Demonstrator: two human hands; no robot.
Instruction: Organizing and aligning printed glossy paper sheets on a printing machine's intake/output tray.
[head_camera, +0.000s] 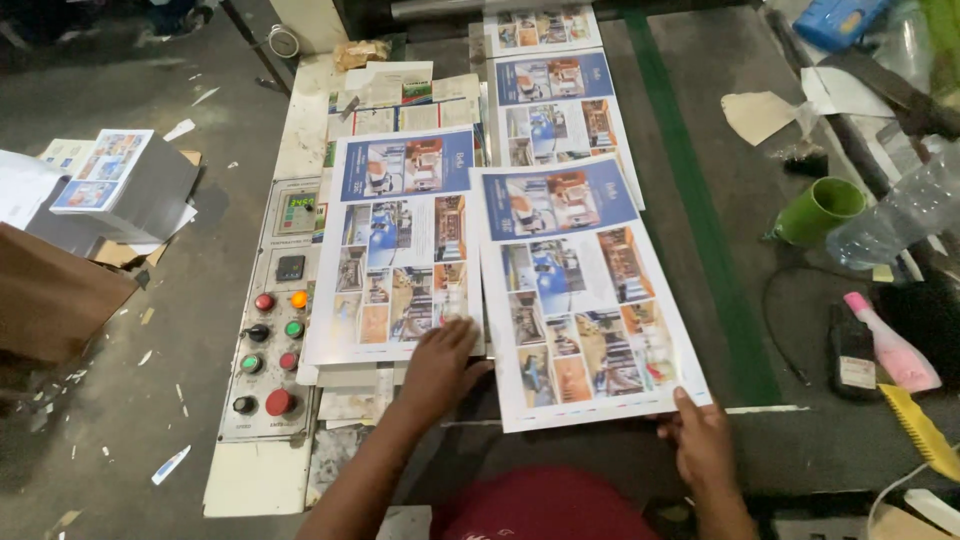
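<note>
Head view: the right hand (700, 440) pinches the lower corner of a printed sheet (580, 290). The left hand (440, 365) lies open, fingers spread, on a sheet stack (395, 250) beside the control panel (272, 320).

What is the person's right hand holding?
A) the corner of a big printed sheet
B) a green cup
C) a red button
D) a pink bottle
A: the right hand pinches the bottom right corner of the printed sheet; the green cup and pink bottle lie apart to the right, untouched.
</note>
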